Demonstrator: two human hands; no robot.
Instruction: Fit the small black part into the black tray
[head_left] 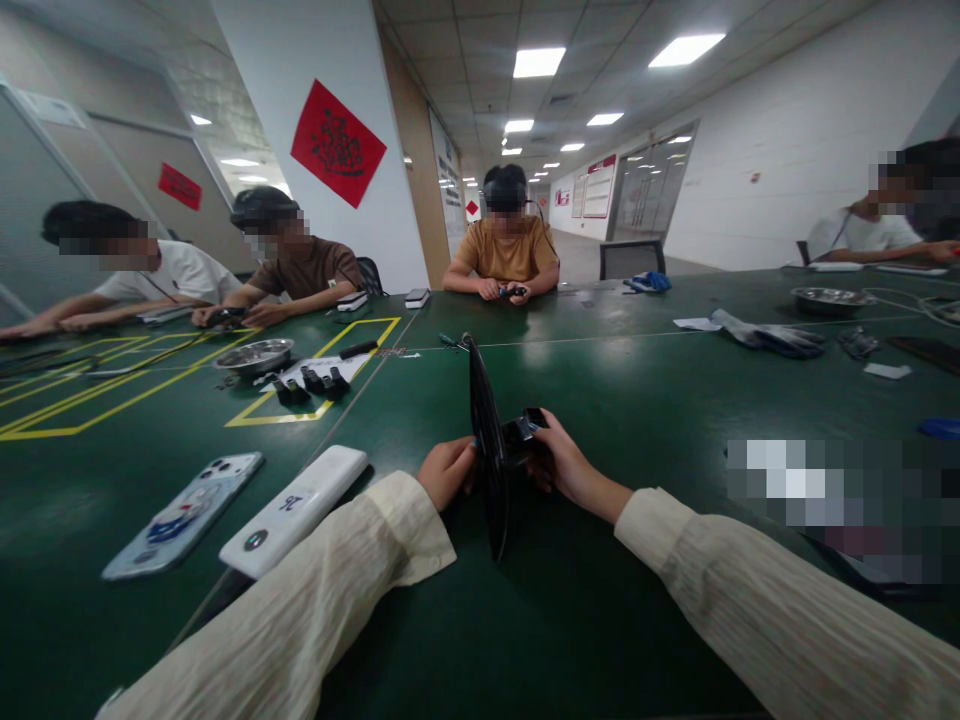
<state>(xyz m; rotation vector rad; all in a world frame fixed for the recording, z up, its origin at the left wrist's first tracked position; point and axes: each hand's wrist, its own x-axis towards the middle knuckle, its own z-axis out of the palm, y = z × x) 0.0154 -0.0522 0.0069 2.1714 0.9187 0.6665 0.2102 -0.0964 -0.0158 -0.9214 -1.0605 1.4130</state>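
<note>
A thin black panel [489,460] stands almost edge-on to me above the green table, so its faces barely show. My left hand [450,470] is closed at its left side, fingertips partly hidden behind the panel. On the right side, a small black blocky part [519,438] sticks out from the panel. My right hand [561,460] is closed around this part, thumb on top. Whether the part is fixed to the panel or only pressed against it, I cannot tell.
A patterned phone [184,515] and a white power bank [296,510] lie left of my left sleeve. Farther off are a metal bowl [255,357], several black parts [311,385], grey gloves [765,335] and another bowl [832,300]. Several people sit around the table [600,600].
</note>
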